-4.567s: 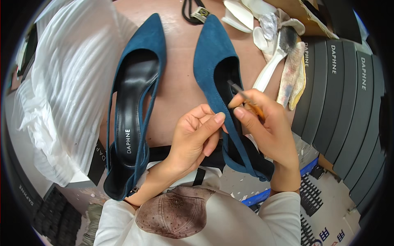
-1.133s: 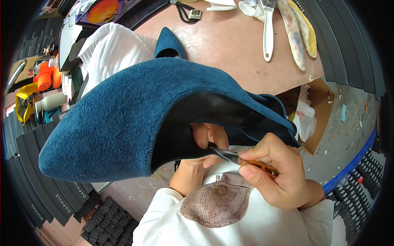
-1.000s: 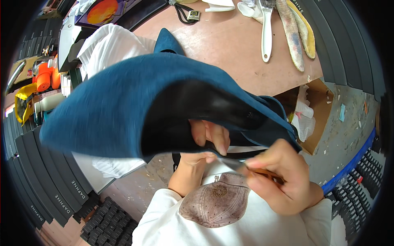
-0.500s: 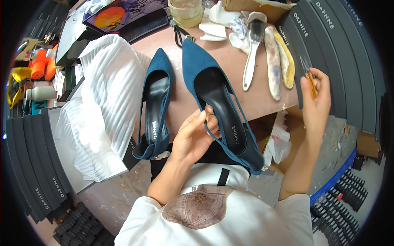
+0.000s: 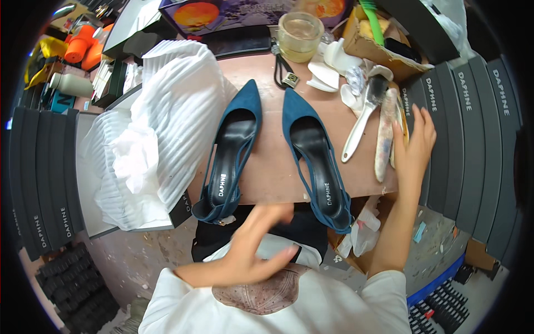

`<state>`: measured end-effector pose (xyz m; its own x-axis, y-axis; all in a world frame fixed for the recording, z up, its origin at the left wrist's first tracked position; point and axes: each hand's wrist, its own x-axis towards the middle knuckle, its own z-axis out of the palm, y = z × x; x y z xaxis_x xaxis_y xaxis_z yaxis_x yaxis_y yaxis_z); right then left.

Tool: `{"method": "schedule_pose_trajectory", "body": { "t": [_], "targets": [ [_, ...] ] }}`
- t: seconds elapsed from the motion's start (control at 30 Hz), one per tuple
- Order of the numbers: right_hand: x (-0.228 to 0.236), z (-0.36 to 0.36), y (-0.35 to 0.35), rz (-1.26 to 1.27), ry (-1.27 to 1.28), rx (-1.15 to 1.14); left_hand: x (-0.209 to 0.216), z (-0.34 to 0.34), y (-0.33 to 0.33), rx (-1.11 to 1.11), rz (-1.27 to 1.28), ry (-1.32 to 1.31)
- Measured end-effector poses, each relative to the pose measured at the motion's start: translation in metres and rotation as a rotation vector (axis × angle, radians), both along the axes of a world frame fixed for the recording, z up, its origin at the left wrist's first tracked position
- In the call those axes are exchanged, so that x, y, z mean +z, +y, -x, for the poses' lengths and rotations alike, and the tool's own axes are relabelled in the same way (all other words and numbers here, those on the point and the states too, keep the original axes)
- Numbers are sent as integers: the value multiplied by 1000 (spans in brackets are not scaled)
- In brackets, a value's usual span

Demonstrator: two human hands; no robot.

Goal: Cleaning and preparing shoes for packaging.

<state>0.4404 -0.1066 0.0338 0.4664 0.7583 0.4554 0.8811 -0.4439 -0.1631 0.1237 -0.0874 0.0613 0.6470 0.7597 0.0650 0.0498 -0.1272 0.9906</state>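
Note:
Two blue slingback pumps with pointed toes and black insoles lie side by side on the pink table, the left shoe (image 5: pixel 250 106) and the right shoe (image 5: pixel 298 109), toes facing away from me. My left hand (image 5: pixel 253 250) is in front of my body, just short of the table edge; it is smeared by motion, but thumb and fingers stand apart and hold nothing visible. At the table's right side my right hand (image 5: pixel 414 150) has its fingers stretched out, beside a stained white roll (image 5: pixel 385 145) and a yellow piece partly hidden behind it. No tool shows in that hand.
White tissue paper (image 5: pixel 178 106) fills an open box on the left. A white-handled brush (image 5: pixel 360 125), a glass jar (image 5: pixel 300 39) and a carton (image 5: pixel 356 33) stand toward the back right. Dark shoeboxes (image 5: pixel 470 150) line the right; others stack at the left.
The right shoe has been set down and my left hand has let go, drawing back toward me. My right hand has moved down; the orange-handled pointed tool it held no longer shows. The view has shifted.

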Motion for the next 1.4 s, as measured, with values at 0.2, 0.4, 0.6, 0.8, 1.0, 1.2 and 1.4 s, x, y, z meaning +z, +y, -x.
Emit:
{"method": "schedule_pose_trajectory", "body": {
  "t": [0.2, 0.4, 0.6, 0.8, 1.0, 1.2, 1.4],
  "targets": [
    [49, 108, -59, 93, 1077, 332, 2, 71, 17, 441, -622, 398],
    [19, 132, -61, 23, 981, 221, -39, 52, 26, 492, -436, 326],
    [29, 105, -104, -510, 1629, 102, -10, 69, 15, 566, 140, -231],
    [5, 137, -128, -974, 2342, -254, -6, 78, -14, 612, 810, -711],
    [2, 164, -133, -1032, 2878, 65, -28, 84, -34, 477, 1081, -883],
    [-3, 173, -146, -865, 2995, 258, -31, 93, -66, 709, 1184, -866],
    [-8, 178, -153, -871, 3031, 371, -32, 99, -77, 599, 1230, -870]
  ]
}}
